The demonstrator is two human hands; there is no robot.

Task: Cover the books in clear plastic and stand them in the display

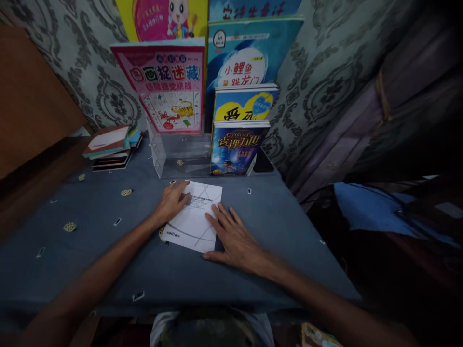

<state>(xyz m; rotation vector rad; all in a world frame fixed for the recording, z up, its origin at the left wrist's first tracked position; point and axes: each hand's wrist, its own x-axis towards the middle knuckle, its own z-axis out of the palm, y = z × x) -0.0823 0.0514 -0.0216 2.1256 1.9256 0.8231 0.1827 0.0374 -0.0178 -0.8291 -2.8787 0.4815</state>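
Observation:
A thin white booklet (193,219) with grey lines and small print lies flat on the blue-grey tablecloth (108,250), a little in front of me. My left hand (172,200) rests on its upper left corner, fingers curled over the edge. My right hand (235,236) lies flat, fingers spread, on its right edge and lower right corner. Neither hand lifts it.
A clear acrylic stand (177,154) behind the booklet holds upright children's books: a pink one (170,82), a blue one (246,53), a yellow-blue one (244,103), a dark one (235,147). Stacked books (110,147) lie at the far left. Patterned wall behind; table edge drops on the right.

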